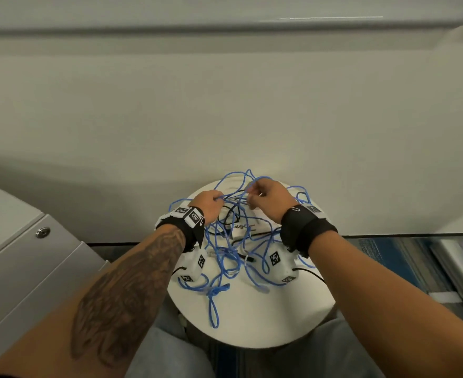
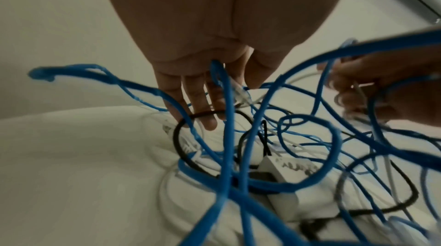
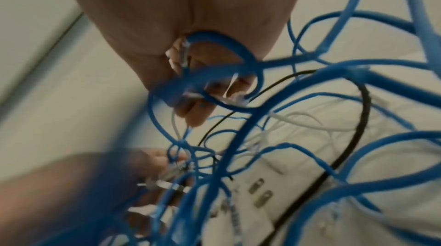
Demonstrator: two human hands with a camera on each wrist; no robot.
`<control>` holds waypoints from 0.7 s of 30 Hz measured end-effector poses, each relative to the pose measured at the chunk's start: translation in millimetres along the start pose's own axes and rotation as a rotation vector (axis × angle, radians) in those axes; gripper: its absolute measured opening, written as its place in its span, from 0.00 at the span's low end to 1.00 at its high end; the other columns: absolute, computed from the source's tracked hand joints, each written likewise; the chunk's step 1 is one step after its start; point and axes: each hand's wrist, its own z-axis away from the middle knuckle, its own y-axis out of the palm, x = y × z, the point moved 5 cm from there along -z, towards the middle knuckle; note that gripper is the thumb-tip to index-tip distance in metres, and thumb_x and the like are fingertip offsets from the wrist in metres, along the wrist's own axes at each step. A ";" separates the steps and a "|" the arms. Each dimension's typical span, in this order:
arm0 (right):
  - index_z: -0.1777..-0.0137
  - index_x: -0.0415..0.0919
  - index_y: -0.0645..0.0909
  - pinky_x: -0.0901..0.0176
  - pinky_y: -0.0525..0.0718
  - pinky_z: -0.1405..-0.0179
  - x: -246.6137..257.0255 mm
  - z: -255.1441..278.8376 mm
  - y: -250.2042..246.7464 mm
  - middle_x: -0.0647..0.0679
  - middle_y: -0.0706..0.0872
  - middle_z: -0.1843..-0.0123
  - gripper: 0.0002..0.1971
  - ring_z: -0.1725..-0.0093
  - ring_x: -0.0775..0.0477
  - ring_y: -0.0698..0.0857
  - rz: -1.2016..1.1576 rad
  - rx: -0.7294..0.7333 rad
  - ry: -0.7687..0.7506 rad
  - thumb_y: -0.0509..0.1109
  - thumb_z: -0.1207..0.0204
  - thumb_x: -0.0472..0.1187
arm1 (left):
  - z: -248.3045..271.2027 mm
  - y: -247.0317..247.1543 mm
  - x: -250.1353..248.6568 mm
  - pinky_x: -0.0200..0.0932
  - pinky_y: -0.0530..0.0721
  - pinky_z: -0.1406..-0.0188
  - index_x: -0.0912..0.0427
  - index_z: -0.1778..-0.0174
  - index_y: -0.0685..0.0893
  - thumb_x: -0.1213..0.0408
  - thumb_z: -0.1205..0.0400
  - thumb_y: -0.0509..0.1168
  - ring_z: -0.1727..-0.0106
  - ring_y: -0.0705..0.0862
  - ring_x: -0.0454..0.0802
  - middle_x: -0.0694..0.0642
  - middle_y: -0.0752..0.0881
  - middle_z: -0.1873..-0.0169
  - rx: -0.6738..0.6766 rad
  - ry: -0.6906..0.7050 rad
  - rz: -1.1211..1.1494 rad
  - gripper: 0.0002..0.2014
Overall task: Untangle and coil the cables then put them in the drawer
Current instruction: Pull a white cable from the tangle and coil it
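Observation:
A tangle of blue cables (image 1: pixel 225 257) lies on a round white table (image 1: pixel 266 323), mixed with a black cable (image 1: pixel 226 214), thin white leads and a white plug block (image 1: pixel 241 230). My left hand (image 1: pixel 210 204) reaches into the far left of the heap. A blue cable (image 2: pixel 224 118) with a clear plug runs between its thumb and fingers (image 2: pixel 190 95). My right hand (image 1: pixel 266 197) is at the far right of the heap, fingers (image 3: pixel 198 112) curled round a blue loop (image 3: pixel 226 57) and a clear plug. Both hands are raised slightly, a short gap apart.
A grey cabinet with drawers (image 1: pixel 20 268) and a round lock (image 1: pixel 42 231) stands to the left of the table. A pale wall is just behind the table. Blue carpet (image 1: pixel 383 249) shows at right. My knees are under the table's near edge.

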 end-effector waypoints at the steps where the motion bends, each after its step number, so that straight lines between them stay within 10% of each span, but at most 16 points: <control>1: 0.53 0.37 0.84 0.57 0.85 0.53 4.7 3.6 -2.4 0.46 0.88 0.61 0.07 0.63 0.50 0.88 -0.080 0.047 0.001 0.71 0.24 0.26 | 0.7 2.4 -1.7 0.48 0.79 0.42 0.60 0.32 0.82 0.60 0.13 0.59 0.38 0.82 0.64 0.65 0.85 0.38 0.003 0.009 0.003 0.16; 7: 0.49 0.27 0.87 0.66 0.87 0.58 12.3 16.7 -17.5 0.47 0.91 0.66 0.08 0.69 0.55 0.88 -0.210 0.256 0.070 0.69 0.23 0.21 | 2.8 1.2 -8.5 0.48 0.75 0.31 0.63 0.26 0.76 0.53 0.13 0.59 0.31 0.79 0.59 0.61 0.80 0.29 -0.032 0.024 0.012 0.23; 17: 0.49 0.39 0.89 0.70 0.73 0.67 67.3 20.1 -62.4 0.59 0.86 0.64 0.08 0.73 0.67 0.76 -0.295 -0.153 -0.028 0.68 0.19 0.34 | 7.4 -11.0 2.5 0.55 0.78 0.31 0.53 0.28 0.79 0.56 0.18 0.68 0.32 0.79 0.62 0.61 0.73 0.28 -0.124 -0.015 -0.105 0.21; 21: 0.56 0.42 0.89 0.64 0.68 0.71 86.2 24.3 -77.0 0.63 0.79 0.76 0.09 0.74 0.59 0.70 -0.283 -0.186 -0.054 0.67 0.21 0.34 | 29.7 -38.9 -36.9 0.50 0.75 0.30 0.52 0.27 0.76 0.57 0.14 0.61 0.35 0.78 0.54 0.54 0.72 0.29 -0.349 0.175 0.192 0.18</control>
